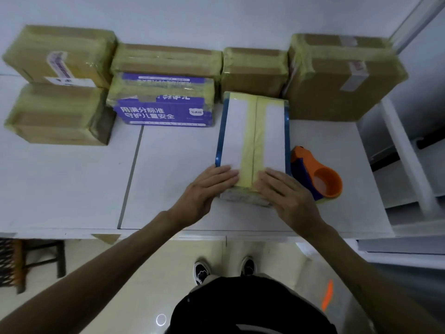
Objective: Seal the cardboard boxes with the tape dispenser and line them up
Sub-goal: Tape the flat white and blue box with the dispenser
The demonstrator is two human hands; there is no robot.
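Note:
A white box with blue edges [272, 133] lies lengthwise on the white table [72, 184], a strip of yellowish tape running down its middle seam. My left hand [207, 189] and my right hand [286, 194] lie flat with straight fingers on its near end, one on each side of the tape. An orange and blue tape dispenser [315, 174] lies on the table just right of the box, untouched. Taped boxes stand in rows behind: brown ones [60, 54] [57, 114] [166, 59] [255, 71] [342, 78] and a purple printed one [163, 104].
The table's front edge runs just below my hands, with floor and my shoes [202, 271] beneath. A dark seam [131, 177] divides the tabletop. A metal frame post [407, 141] stands at the right. A dark stool [36, 261] sits under the table's left.

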